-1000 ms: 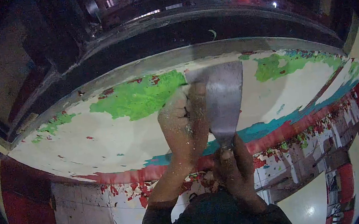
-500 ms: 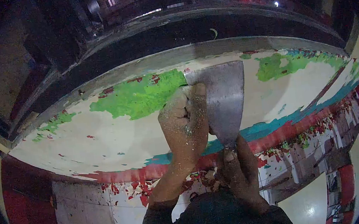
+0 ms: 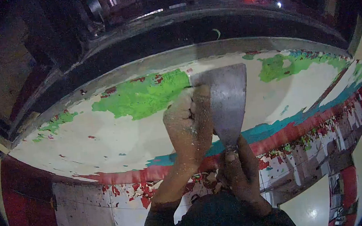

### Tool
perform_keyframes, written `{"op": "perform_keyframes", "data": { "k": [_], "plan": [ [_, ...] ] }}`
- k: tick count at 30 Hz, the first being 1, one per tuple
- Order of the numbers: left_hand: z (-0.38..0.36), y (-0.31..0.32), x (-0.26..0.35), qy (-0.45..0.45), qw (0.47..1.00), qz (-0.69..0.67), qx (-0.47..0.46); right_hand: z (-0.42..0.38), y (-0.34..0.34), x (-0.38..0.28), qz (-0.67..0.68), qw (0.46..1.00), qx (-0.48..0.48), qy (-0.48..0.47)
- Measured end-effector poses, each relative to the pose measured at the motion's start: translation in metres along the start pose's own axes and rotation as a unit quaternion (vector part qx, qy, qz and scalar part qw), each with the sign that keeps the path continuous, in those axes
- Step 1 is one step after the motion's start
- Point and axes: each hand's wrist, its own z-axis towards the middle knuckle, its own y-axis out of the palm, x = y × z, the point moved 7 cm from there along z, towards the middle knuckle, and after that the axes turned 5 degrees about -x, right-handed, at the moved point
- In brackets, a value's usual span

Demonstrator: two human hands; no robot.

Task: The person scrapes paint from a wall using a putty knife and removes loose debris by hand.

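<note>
Wide grey metal scraper sits over the patchy white-and-green painted ledge, your right hand wrapped round its handle, left hand's grip pinching the blade's edge.

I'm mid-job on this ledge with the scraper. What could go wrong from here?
The left hand grips the side of the scraper blade, so a slip could nick its fingers; the right hand is safer, down by the handle.
A blade corner might gouge the pale surface beside the green paint if it digs in.
Loose paint flakes lie scattered on the tiled floor below, which could make footing slippery.
</note>
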Motion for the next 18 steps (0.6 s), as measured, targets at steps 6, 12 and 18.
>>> {"op": "perform_keyframes", "data": {
  "k": [6, 12, 18],
  "plan": [
    [0.002, -0.002, -0.001, 0.035, 0.999, 0.025, 0.004, 0.000, 0.002, -0.001, -0.006, 1.000, -0.012, -0.001],
    [0.002, 0.000, -0.002, 0.031, 0.999, -0.001, 0.010, 0.000, 0.004, -0.003, -0.009, 1.000, 0.014, -0.026],
    [0.003, 0.001, 0.004, 0.052, 0.997, 0.052, -0.006, 0.002, 0.003, -0.002, -0.002, 1.000, 0.003, -0.001]
  ]
}}
